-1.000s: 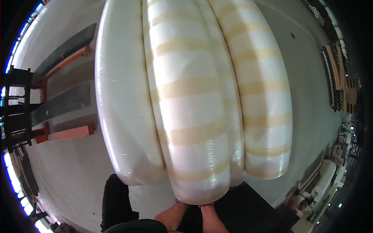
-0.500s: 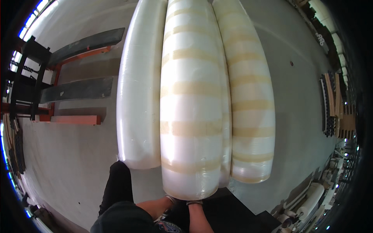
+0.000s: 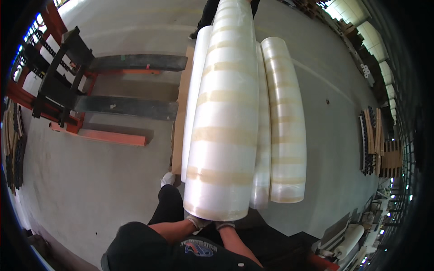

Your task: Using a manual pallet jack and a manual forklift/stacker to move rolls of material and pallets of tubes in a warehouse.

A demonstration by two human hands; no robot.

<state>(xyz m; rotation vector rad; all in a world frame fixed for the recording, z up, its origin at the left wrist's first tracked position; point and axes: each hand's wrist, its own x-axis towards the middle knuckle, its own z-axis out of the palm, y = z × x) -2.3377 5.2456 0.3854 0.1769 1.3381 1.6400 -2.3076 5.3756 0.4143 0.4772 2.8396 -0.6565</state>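
Note:
A long white roll (image 3: 224,149) in clear plastic, banded with tan tape, slopes away from me, above its neighbours. My left hand (image 3: 197,222), in a pale glove, grips its near end from below. My gloved right hand (image 3: 224,224) is beside it under the same end. The fingers of both are largely hidden by the roll. At the far end stands another person (image 3: 208,18), legs in dark clothing, with part of a hand at the roll. A plain white roll (image 3: 195,90) lies to the left, partly covered. To the right are a partly hidden wrapped roll (image 3: 261,180) and another taped roll (image 3: 285,122).
Two dark forks (image 3: 131,108) of an orange lifting truck reach in from the left, close to a cardboard sheet (image 3: 177,153) beside the rolls. Stacked pallets (image 3: 377,140) stand at the far right. More rolls (image 3: 350,241) lie at lower right on the grey floor.
The held roll has shifted left relative to its neighbours and now covers more of the plain roll. My view has tilted, bringing the other person, cardboard and more of the forks into sight.

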